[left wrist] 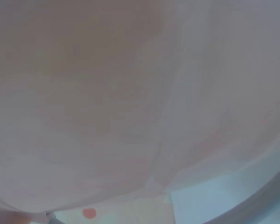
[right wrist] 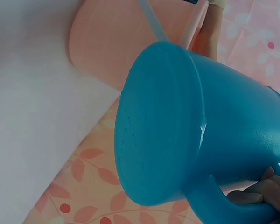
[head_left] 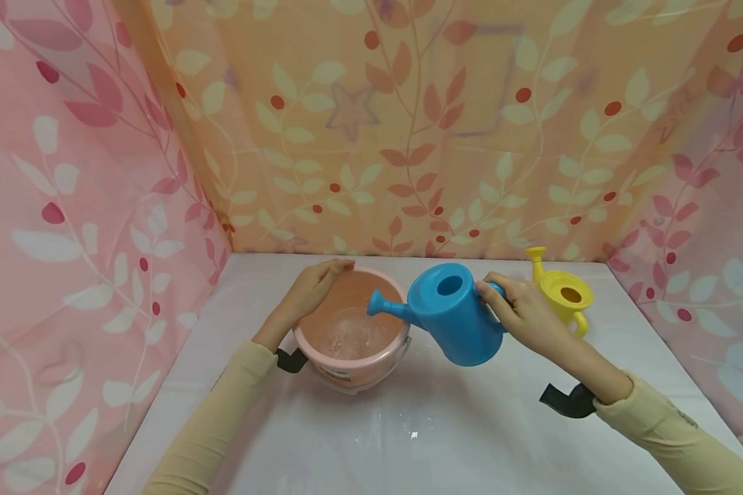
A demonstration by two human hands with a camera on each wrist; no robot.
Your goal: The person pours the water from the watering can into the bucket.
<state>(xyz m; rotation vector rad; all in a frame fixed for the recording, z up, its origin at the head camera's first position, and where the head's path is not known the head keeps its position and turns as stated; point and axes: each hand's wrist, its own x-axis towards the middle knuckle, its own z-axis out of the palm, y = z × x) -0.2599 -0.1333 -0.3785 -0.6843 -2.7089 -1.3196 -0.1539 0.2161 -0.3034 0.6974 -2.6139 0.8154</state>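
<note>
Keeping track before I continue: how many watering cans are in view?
2. The blue watering can is in the right hand, spout toward the pink bucket; the yellow watering can stands on the table, partly behind that hand.

A white bench (head_left: 446, 426) is stretching between a pink left curtain (head_left: 87, 240), a pink right curtain (head_left: 706, 234) and an orange back curtain (head_left: 421, 137), all showing pale and reddish leaves with red dots. A faint purple star (head_left: 351, 110) is showing on the back curtain, which is looking warmer than the sides.
</note>
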